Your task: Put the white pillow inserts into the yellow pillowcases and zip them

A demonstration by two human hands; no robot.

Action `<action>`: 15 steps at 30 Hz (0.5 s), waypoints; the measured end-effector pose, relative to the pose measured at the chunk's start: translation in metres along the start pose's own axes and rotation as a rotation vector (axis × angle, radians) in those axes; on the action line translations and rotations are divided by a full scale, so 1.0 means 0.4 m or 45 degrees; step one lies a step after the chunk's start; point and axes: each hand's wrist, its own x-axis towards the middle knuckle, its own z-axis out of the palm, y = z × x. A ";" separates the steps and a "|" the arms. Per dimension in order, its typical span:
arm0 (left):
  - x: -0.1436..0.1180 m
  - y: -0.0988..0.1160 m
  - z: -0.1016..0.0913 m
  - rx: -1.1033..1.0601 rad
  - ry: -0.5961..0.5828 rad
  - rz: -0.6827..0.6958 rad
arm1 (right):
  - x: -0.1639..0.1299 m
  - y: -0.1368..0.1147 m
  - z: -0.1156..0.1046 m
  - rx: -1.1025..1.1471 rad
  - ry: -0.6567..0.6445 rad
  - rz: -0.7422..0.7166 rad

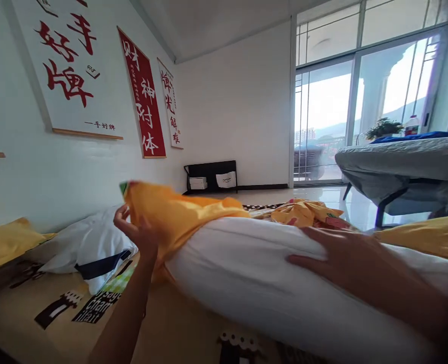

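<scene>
You were mid-casing: left hand (140,233) pinched the yellow pillowcase (178,215) edge, right hand (337,258) lay spread on the white pillow (254,268) on the bed (170,328); next, tug it further

- We see a bed (178,328) covered by a tan sheet printed with black-and-white lettering.
- A long white pillow (269,283) lies across it on the near right, its far end inside a yellow pillowcase (178,212).
- To the left lies a white pillow with a dark stripe (91,247).
- At the far left edge rests a yellow pillow (4,242).
- Crumpled yellow patterned bedding (307,212) lies beyond the long pillow.
</scene>
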 end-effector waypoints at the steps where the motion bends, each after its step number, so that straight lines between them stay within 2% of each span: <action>1: -0.004 0.054 -0.010 0.011 -0.072 0.205 | 0.018 -0.023 0.001 0.011 -0.017 -0.076; 2: -0.014 0.112 -0.015 0.022 -0.279 0.407 | 0.034 -0.043 0.001 0.011 -0.011 -0.156; 4: -0.039 0.213 -0.009 0.125 -0.884 0.791 | 0.057 -0.072 -0.003 -0.033 0.085 -0.288; 5: -0.051 0.249 0.002 0.254 -1.120 0.878 | 0.061 -0.083 -0.006 -0.080 0.156 -0.336; 7: -0.066 0.287 0.031 0.520 -1.466 0.885 | 0.053 -0.101 -0.008 -0.194 0.270 -0.387; 9: -0.069 0.291 0.052 0.702 -1.582 0.842 | 0.033 -0.124 -0.007 -0.296 0.335 -0.406; 11: -0.063 0.288 0.054 0.783 -1.577 0.854 | 0.016 -0.154 -0.003 -0.326 0.354 -0.450; 13: -0.049 0.293 0.043 0.858 -1.592 0.858 | 0.016 -0.187 0.005 -0.269 0.335 -0.491; 15: -0.028 0.308 0.033 1.005 -1.694 0.805 | 0.036 -0.221 0.014 -0.184 0.276 -0.482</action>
